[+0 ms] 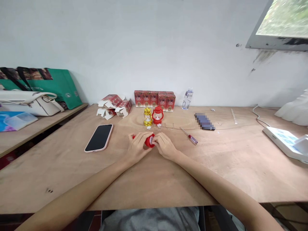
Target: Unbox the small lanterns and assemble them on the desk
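Observation:
My left hand (137, 146) is wrapped around a small red lantern (149, 141), tipped on its side with its round base facing right. The fingers of my right hand (165, 146) are closed at that base; whether they pinch some small part there I cannot make out. Just beyond my hands a gold lantern (147, 117) and a second red lantern (157, 116) stand upright. Thin bent wire pieces (169, 126) lie in front of them. To the right of my right hand rests a screwdriver (189, 136) with a clear reddish handle.
Red boxes (150, 98) line the wall, with opened boxes (114, 106) left of them. A water bottle (187, 98) stands right. Phones lie at left (99, 138) and right (204, 121). A power strip (286, 142) sits far right, a white handbag (36, 102) far left.

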`<state>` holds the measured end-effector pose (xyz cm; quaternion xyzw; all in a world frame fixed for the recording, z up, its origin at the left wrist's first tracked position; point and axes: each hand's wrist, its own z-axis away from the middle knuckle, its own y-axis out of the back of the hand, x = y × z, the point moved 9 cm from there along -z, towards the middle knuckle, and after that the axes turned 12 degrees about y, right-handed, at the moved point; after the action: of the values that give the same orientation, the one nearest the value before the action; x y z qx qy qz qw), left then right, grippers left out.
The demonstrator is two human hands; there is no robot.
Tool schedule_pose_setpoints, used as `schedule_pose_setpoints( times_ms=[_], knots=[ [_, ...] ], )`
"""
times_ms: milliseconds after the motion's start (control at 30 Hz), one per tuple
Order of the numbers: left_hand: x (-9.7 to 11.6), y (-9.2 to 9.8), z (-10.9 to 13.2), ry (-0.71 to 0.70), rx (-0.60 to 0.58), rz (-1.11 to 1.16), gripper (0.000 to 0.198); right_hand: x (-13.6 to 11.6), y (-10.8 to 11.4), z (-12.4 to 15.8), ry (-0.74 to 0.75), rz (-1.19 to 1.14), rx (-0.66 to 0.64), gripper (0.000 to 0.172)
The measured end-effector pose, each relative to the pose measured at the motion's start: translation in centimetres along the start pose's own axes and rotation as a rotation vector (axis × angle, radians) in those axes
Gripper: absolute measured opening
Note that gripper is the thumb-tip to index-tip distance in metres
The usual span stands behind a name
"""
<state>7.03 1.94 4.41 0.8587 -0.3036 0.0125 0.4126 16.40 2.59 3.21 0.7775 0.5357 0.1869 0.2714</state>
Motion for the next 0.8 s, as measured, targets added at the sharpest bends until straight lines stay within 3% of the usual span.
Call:
schedule_pose_setpoints(
  times_ms=[167, 300, 533, 800],
  knots=[
    [-1.0, 0.3, -0.2, 0.07, 0.055, 0.0, 0.039, 2.2, 0.5, 0.9, -0.144, -0.139, 0.127, 0.02],
    [-2.0, 0.2, -0.3, 0.125, 0.087, 0.032, 0.043, 6.2, 2.2, 2.4, -0.362, 0.036, 0.158, 0.02],
    [-0.8, 0.5, -0.1, 0.032, 0.103, 0.098, 0.045, 11.9, 4.1, 5.0, -0.537, 0.404, -0.066, 0.02],
    [0.5, 1.1, 0.3, -0.085, 0.112, 0.258, 0.057, 13.3, 2.2, 5.2, -0.572, 0.425, -0.276, 0.023]
  ],
)
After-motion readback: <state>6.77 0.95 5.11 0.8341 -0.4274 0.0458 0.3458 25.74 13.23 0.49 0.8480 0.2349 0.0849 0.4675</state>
